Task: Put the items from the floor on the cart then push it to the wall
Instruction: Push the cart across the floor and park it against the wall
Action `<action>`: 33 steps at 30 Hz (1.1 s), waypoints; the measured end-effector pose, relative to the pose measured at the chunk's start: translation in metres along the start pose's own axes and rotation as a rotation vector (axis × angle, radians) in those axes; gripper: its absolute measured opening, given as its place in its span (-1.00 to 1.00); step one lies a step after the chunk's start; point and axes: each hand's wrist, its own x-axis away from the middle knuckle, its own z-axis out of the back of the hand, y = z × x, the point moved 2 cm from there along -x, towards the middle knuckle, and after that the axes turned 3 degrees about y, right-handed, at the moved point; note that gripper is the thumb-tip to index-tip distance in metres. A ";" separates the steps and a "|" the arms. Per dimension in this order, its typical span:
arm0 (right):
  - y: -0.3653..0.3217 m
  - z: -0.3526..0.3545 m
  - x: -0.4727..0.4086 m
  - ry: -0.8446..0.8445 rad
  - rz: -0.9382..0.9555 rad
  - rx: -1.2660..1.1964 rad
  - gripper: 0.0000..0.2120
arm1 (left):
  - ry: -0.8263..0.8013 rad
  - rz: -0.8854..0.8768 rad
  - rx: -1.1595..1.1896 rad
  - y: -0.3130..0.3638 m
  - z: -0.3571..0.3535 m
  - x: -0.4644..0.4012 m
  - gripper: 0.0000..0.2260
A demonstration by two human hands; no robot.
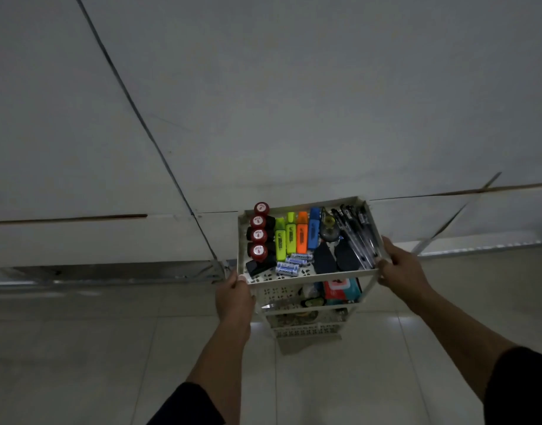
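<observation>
Loading appears complete; no items remain on the visible floor, so I judge the push phase to be in hand. My left hand (234, 297) grips the near-left corner of the cart (306, 276), fingers curled over the top tray rim. My right hand (400, 268) clamps the near-right corner, fingers wrapped along the side rail beside the pens (355, 231). The cart stands between both hands, its far edge close to the wall (294, 118). Next move: an even forward push, keeping the highlighters (295, 236) and batteries (294, 263) settled.
</observation>
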 end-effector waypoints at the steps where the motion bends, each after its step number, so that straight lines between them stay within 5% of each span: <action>1: -0.005 0.002 -0.005 -0.012 0.023 -0.002 -0.65 | 0.001 -0.006 0.000 -0.001 -0.003 0.002 -0.70; 13: 0.005 0.028 -0.027 -0.086 0.047 -0.077 -0.50 | 0.077 -0.014 -0.021 0.002 -0.038 0.029 -0.66; 33: 0.030 0.024 -0.027 0.139 0.018 -0.178 -0.61 | -0.037 -0.043 -0.082 0.050 -0.085 0.005 -0.69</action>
